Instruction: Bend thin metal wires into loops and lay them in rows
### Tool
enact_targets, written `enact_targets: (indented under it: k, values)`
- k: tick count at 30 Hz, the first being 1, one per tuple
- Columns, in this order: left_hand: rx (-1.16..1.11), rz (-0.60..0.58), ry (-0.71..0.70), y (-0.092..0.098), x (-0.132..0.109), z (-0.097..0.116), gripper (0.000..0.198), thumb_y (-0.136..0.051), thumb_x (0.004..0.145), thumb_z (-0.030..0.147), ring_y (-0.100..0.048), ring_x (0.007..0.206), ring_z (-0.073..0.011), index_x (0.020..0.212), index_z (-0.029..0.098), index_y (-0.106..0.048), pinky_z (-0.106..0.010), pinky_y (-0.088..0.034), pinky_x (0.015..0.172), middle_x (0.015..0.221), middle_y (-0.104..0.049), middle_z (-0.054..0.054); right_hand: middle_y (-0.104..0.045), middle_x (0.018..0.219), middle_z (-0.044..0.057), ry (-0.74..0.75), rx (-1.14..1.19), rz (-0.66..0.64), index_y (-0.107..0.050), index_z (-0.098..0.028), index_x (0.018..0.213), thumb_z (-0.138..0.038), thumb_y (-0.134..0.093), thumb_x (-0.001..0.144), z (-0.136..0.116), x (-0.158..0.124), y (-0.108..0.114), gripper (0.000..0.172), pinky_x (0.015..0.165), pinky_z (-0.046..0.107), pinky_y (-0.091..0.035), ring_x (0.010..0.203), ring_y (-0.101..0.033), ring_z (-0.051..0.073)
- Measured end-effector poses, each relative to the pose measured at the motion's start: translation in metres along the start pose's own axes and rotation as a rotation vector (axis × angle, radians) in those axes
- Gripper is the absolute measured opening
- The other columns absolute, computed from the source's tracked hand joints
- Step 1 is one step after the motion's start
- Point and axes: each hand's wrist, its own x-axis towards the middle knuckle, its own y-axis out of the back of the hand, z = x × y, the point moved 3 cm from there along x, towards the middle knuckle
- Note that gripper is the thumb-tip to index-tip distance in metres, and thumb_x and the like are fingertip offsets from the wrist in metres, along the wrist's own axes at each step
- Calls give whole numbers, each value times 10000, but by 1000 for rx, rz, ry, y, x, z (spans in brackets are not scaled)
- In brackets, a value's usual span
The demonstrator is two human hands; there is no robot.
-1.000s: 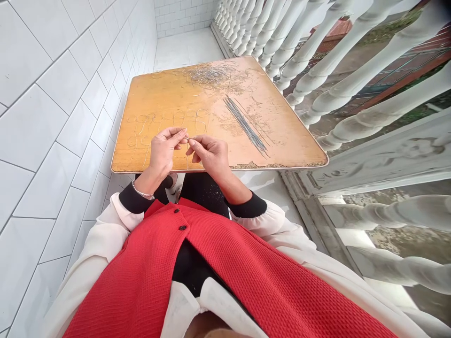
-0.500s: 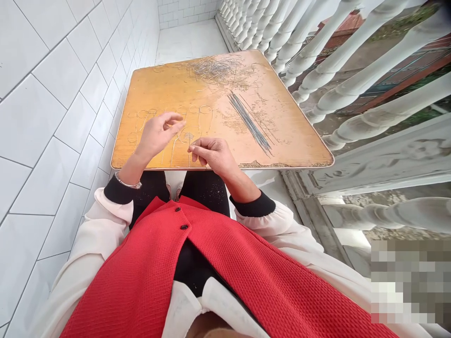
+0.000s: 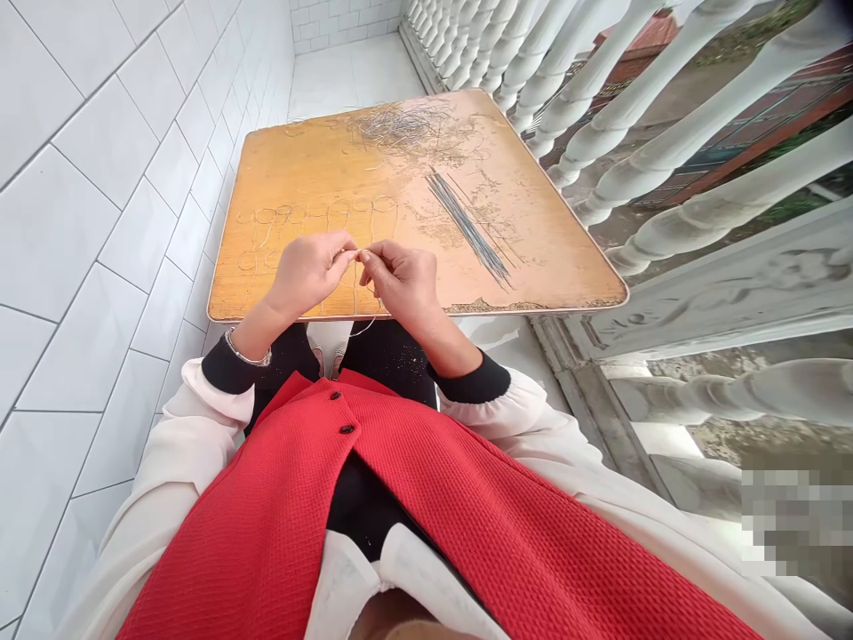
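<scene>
My left hand (image 3: pixel 314 274) is closed in a pinch, its fingertips meeting those of my right hand (image 3: pixel 403 274) over the table's near edge. Between them they grip a thin pale strand (image 3: pixel 365 330), whose loose end curves down past the edge above my lap. Whether it is wire or string I cannot tell; the part at the fingertips is mostly hidden. Just beyond my hands lie several thin looped strands (image 3: pixel 385 204) with long tails, set out in rows.
On the wood-topped table (image 3: pixel 560 267) a bundle of straight grey wires (image 3: pixel 468 229) lies to the right. A tangled heap of thin wire (image 3: pixel 400 127) sits at the far side. A white tiled wall (image 3: pixel 93 213) runs along the left, a white balustrade (image 3: pixel 613 178) along the right.
My left hand has come down and right, from apart with loosely curled fingers to a pinch against my right hand. A strand end now hangs below the table edge.
</scene>
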Motion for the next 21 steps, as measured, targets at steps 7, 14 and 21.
enact_targets:
  k: [7, 14, 21]
  values:
    - [51, 199, -23, -23, -13, -9, 213, -493, 969, 247, -619, 687, -148, 848, 216, -665, -295, -413, 678, 750, -697, -20, -564, 576, -14, 32, -89, -72, -624, -200, 709, -456, -533, 988, 2, -3, -1, 390, 553, 260, -405, 528, -509, 115]
    - [-86, 212, 66, -21, -16, -7, 185, -538, 949, 243, -572, 654, -133, 803, 233, -652, -281, -409, 684, 708, -666, 7, -610, 661, 21, 69, -231, -90, -685, -216, 839, -440, -511, 1009, -2, -4, 1, 331, 656, 288, -431, 642, -585, 159]
    - [-133, 263, 55, -20, -18, -6, 191, -536, 953, 242, -515, 596, -115, 793, 227, -639, -280, -374, 642, 673, -629, 19, -656, 702, 49, 217, -402, -9, -677, -216, 879, -357, -443, 1006, -6, -4, -2, 302, 676, 304, -419, 689, -600, 184]
